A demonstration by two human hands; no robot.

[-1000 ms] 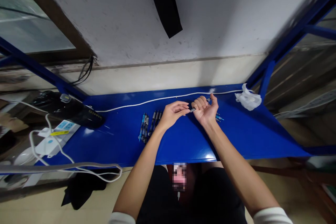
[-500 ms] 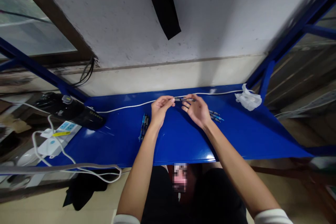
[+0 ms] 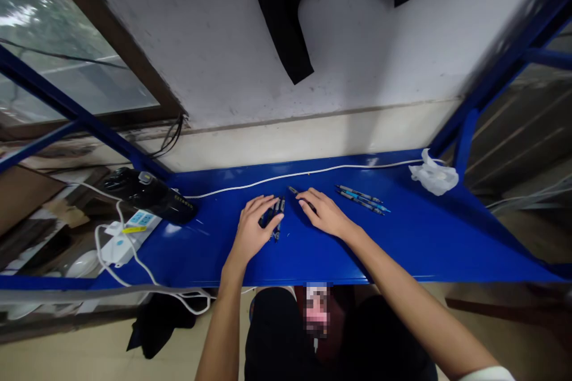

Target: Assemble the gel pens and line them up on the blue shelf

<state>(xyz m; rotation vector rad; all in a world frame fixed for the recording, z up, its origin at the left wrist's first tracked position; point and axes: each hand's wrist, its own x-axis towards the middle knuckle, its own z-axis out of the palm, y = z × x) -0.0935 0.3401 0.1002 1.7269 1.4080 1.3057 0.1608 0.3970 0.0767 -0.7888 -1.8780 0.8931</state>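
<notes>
My left hand (image 3: 256, 227) rests on several dark pens (image 3: 277, 220) on the blue table, its fingers spread over them and partly hiding them. Just to the right, my right hand (image 3: 322, 210) has its fingers curled round a dark pen (image 3: 293, 190), whose tip shows at the fingertips. Further right lie several pens (image 3: 361, 197), black and light blue, side by side and slanting.
A black bottle (image 3: 152, 196) lies on its side at the left, beside a white power strip (image 3: 129, 241) with looping cables. Crumpled white plastic (image 3: 433, 174) sits back right. A white cable (image 3: 263, 181) runs along the table's (image 3: 402, 244) rear.
Both hands have come down toward the table and nearer its front edge. The left has let go of the pen held between them and now lies over the left pens. The view has shifted.
</notes>
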